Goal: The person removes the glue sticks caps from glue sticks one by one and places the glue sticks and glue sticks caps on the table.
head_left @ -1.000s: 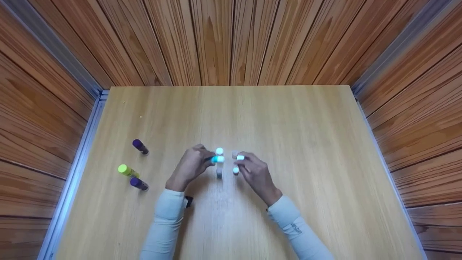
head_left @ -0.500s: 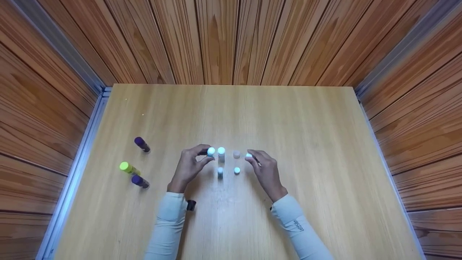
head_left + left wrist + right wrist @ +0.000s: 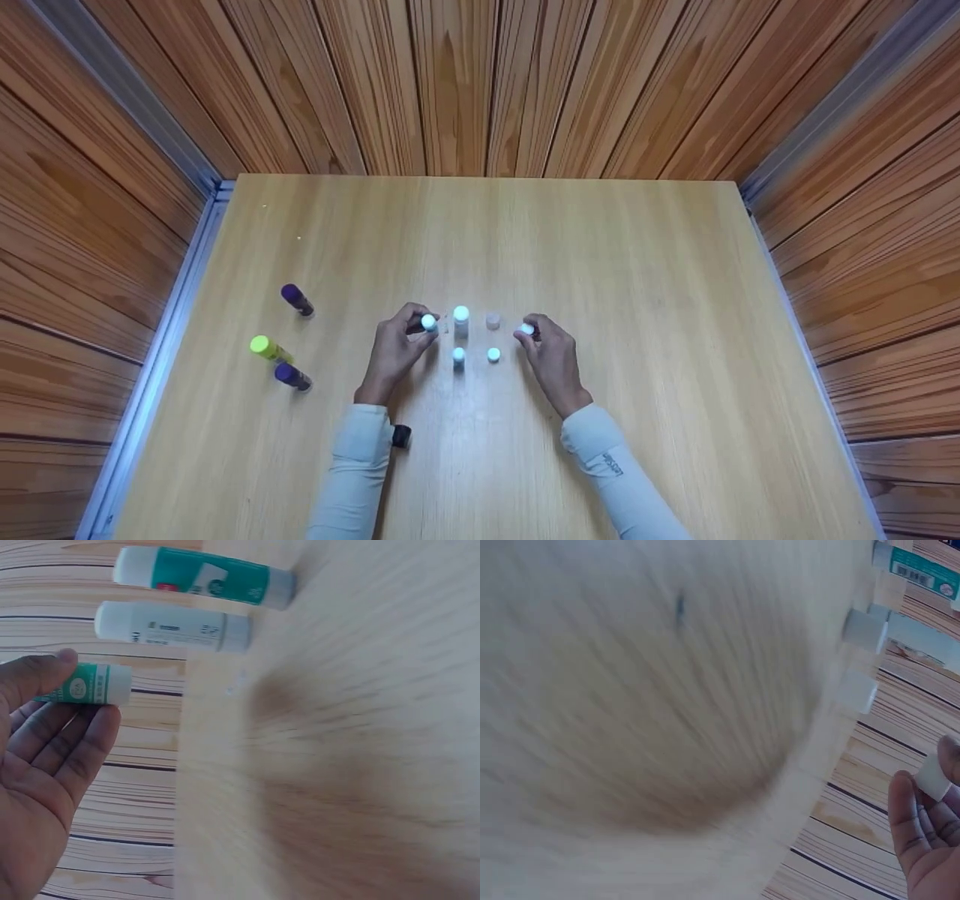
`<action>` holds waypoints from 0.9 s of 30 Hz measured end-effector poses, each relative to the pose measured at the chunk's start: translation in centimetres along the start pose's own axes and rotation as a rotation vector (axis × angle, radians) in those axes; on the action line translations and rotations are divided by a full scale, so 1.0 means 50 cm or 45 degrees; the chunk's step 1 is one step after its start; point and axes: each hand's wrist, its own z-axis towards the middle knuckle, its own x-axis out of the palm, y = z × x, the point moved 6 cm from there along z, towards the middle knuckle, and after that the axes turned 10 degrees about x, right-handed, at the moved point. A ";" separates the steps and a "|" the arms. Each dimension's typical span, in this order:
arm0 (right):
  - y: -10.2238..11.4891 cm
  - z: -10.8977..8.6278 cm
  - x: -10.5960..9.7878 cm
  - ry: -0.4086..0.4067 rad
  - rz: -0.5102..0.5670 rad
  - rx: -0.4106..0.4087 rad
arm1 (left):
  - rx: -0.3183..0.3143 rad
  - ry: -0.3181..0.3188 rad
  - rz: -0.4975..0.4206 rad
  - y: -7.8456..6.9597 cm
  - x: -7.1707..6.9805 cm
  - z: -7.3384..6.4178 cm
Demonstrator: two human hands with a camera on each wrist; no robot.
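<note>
- Green-and-white tube point(image 3: 94, 684): we grip it between the thumb and fingers of our left hand point(image 3: 394, 349), roughly upright and off the table point(image 3: 637, 300).
- Level with it, our right hand point(image 3: 551, 360) pinches a small white cap point(image 3: 932, 778).
- Between our hands we see two standing tubes, a nearer tube point(image 3: 458, 358) and a farther tube point(image 3: 461, 322).
- Just right of these sit a nearer cap point(image 3: 493, 355) and a farther cap point(image 3: 493, 321), apart.
- Well to our left stand two purple-topped tubes point(image 3: 292, 376) and a lime-topped tube point(image 3: 266, 348).
- Beyond rises a wood-grain wall point(image 3: 450, 90).
</note>
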 end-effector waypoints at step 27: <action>-0.033 0.002 0.075 0.215 -0.143 0.248 | -0.175 0.016 0.037 0.068 0.032 -0.016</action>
